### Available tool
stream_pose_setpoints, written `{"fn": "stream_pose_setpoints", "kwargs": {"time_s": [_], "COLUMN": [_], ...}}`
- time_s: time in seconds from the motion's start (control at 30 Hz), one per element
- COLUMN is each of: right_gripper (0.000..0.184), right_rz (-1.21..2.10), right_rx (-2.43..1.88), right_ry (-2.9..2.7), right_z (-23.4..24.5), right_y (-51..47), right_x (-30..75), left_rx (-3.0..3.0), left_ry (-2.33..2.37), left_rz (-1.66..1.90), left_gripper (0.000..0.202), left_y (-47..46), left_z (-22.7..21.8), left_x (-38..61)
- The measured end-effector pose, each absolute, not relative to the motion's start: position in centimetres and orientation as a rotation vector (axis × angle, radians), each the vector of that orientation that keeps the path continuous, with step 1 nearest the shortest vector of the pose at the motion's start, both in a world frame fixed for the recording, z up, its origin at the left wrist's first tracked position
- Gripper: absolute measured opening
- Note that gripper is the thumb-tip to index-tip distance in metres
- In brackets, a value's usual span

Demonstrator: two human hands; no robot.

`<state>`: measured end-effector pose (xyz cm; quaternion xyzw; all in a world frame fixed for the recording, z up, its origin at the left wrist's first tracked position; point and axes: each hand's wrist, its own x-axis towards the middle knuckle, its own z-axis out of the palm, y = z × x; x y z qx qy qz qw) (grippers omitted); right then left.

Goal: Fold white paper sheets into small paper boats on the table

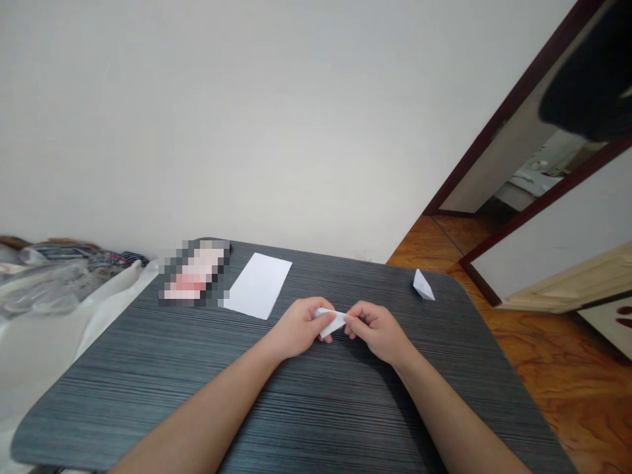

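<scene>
Mostly the view is bare wall (247,99). Below it, a dark striped table (148,395) fills the near half, with wood floor (567,368) and a doorway (543,178) to the right. A heap of cloth (59,276) lies far left, beside the table's edge.

On the far side of the table lies a flat white sheet (258,285). Just left of it is a blurred patch (195,273), touching or nearly touching the sheet. A small folded bit (423,285) sits alone near the far right corner, well apart from the rest.

Both forearms reach in from the near edge and meet at the middle of the table. The left hand (296,327) and right hand (378,329) are curled toward each other, and each pinches one end of a small white paper (332,320) between thumb and fingertips. The paper is just above the table or resting on it, and I cannot tell which.

The work looks like creasing a small fold. To do it well, I judge, the edges should be lined up before pressing. One hand should pin the paper while the other runs a nail along the crease, against the table rather than in the air.

Much is hard to read. The paper's shape is mostly hidden by the fingers, so the layers and the fold's direction cannot be made out. The blurred patch cannot be identified. A dark shape (592,72) at the upper right is cut off by the frame, and the room past the doorway is too small to read.
</scene>
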<state>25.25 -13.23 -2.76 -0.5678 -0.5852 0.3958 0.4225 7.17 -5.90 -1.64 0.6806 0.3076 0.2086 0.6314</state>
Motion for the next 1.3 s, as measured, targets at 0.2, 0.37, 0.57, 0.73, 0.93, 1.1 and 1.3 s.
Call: {"fn": "stream_pose_setpoints", "kwargs": {"time_s": [0.2, 0.37, 0.57, 0.73, 0.93, 1.1, 1.3], "right_gripper": [0.016, 0.016, 0.017, 0.018, 0.019, 0.017, 0.02], "right_rz": [0.94, 0.874, 0.836, 0.833, 0.833, 0.835, 0.789], "right_rx": [-1.464, -1.5, -1.518, -1.515, -1.518, -1.515, -1.533], "right_ry": [-1.501, -1.578, -1.613, -1.596, -1.614, -1.604, -1.617], "right_z": [-2.9, -2.6, -2.6, -2.6, -2.3, -2.1, -1.7], "right_y": [-13.3, -13.4, -13.4, -13.4, -13.5, -13.5, -13.5], "right_x": [25.2, 25.0, 24.9, 25.0, 25.0, 25.1, 25.4], "left_rx": [1.554, 1.556, 1.605, 1.592, 1.631, 1.638, 1.736], "left_ry": [0.66, 0.657, 0.662, 0.729, 0.741, 0.747, 0.706], "left_rz": [0.481, 0.481, 0.49, 0.511, 0.505, 0.524, 0.559], "left_gripper": [0.025, 0.029, 0.026, 0.025, 0.03, 0.03, 0.038], "left_y": [-5.9, -5.9, -5.9, -5.9, -5.8, -5.7, -5.4], "left_z": [-1.5, -1.4, -1.1, -1.4, -1.4, -1.6, -1.6], "left_x": [7.1, 7.2, 7.1, 7.2, 7.0, 7.1, 6.9]}}
